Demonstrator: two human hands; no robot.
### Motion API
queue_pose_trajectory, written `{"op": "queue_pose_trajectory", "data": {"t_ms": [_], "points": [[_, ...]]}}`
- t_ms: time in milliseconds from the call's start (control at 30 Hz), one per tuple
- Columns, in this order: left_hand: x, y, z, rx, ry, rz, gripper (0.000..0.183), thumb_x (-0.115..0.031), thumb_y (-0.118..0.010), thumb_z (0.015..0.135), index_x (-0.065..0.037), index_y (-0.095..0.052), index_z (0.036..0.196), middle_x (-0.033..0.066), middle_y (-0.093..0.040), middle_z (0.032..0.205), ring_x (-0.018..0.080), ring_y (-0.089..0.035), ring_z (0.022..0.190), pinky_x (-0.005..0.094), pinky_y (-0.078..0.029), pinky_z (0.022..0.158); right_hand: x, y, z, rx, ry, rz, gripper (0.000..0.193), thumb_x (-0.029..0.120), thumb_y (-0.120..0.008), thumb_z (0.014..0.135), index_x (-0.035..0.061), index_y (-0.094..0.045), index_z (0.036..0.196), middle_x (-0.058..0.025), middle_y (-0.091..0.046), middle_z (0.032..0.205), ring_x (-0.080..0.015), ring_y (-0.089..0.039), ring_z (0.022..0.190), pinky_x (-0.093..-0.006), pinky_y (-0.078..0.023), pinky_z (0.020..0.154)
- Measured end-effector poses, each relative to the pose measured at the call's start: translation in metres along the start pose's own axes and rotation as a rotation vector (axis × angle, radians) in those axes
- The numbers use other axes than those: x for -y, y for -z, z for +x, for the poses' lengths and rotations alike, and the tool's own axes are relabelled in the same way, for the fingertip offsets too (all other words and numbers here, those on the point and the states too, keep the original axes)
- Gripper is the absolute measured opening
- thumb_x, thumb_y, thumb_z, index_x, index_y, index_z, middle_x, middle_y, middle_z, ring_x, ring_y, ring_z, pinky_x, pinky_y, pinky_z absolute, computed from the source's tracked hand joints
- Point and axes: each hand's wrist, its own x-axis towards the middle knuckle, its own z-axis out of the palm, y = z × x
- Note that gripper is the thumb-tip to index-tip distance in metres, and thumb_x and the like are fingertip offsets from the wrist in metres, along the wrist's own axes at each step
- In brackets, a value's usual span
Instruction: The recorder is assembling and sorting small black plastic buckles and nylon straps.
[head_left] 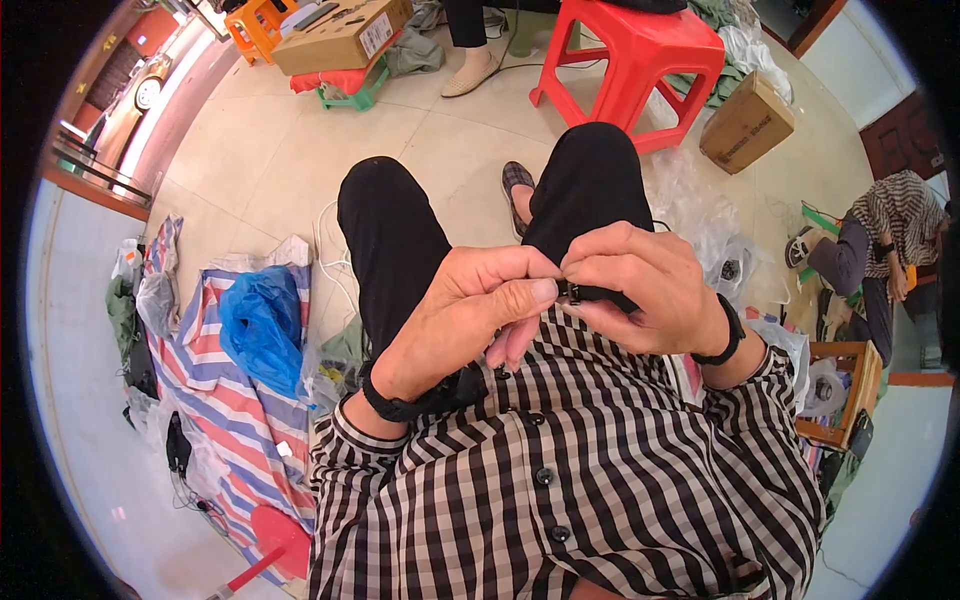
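In front of my chest, both hands meet over a narrow black strap (pixel 606 295) with a small dark fitting (pixel 570 291) on it. My left hand (pixel 465 300) is closed, its thumb and forefinger pinching the strap just left of that fitting. From the other side, my right hand (pixel 650 285) grips the strap with thumb and bent fingers. The fingertips of the two hands almost touch. A small black end piece (pixel 502 372) shows below my left fingers; whether it belongs to the same strap I cannot tell. My palms hide the rest.
Left on the floor, a blue plastic bag (pixel 262 322) lies on a striped sheet (pixel 205 375). Ahead are a red stool (pixel 640 55), a cardboard box (pixel 340 38) on a low stool and another box (pixel 748 122). At the right sits a person (pixel 895 235) beside a wooden frame (pixel 845 390).
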Motion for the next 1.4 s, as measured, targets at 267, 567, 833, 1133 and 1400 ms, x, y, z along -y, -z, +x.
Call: {"op": "queue_pose_trajectory", "data": {"t_ms": [267,567,833,1133,1400], "points": [[-0.001,-0.001,-0.003,0.083,0.027,-0.182,0.020,-0.019,-0.050,0.092,-0.002,-0.055,0.082,0.0023,-0.054,0.056,0.0066,-0.050,0.044,0.0178,-0.036,0.040,-0.006,-0.005,0.000,-0.076,0.009,0.222,0.034,-0.001,-0.072,0.064,0.0028,-0.053,0.092,-0.0144,-0.063,0.084,-0.0218,-0.063,0.068,-0.0277,-0.049,0.055],[-0.014,-0.004,-0.014,0.012,-0.109,0.084,0.022,-0.017,-0.049,0.092,0.000,-0.052,0.080,0.0046,-0.053,0.054,0.0067,-0.045,0.041,0.0187,-0.034,0.039,0.010,-0.003,0.008,-0.121,0.094,0.051,0.035,-0.001,-0.071,0.064,0.0040,-0.051,0.092,-0.0133,-0.064,0.085,-0.0205,-0.063,0.067,-0.0246,-0.046,0.051],[-0.063,-0.001,-0.033,-0.053,-0.223,0.507,0.022,-0.016,-0.052,0.091,-0.001,-0.054,0.075,0.0018,-0.055,0.055,0.0058,-0.049,0.046,0.0187,-0.037,0.041,0.023,0.006,0.043,-0.140,0.208,-0.055,0.038,-0.004,-0.071,0.059,0.0048,-0.054,0.092,-0.0097,-0.063,0.090,-0.0193,-0.062,0.067,-0.0246,-0.046,0.051],[-0.112,-0.017,-0.047,-0.144,-0.288,0.671,0.021,-0.015,-0.051,0.091,0.000,-0.056,0.078,0.0017,-0.054,0.054,0.0056,-0.048,0.045,0.0183,-0.036,0.041,0.026,0.017,0.074,-0.298,0.363,0.001,0.034,-0.005,-0.069,0.061,0.0020,-0.054,0.090,-0.0121,-0.062,0.086,-0.0176,-0.059,0.058,-0.0240,-0.043,0.044],[-0.123,-0.022,-0.050,-0.227,-0.387,0.750,0.023,-0.016,-0.050,0.091,0.002,-0.056,0.079,0.0029,-0.052,0.053,0.0059,-0.047,0.043,0.0182,-0.035,0.038,0.030,0.025,0.088,-0.297,0.336,0.110,0.034,-0.002,-0.072,0.066,0.0043,-0.052,0.093,-0.0123,-0.064,0.086,-0.0178,-0.062,0.061,-0.0246,-0.046,0.050]]}}
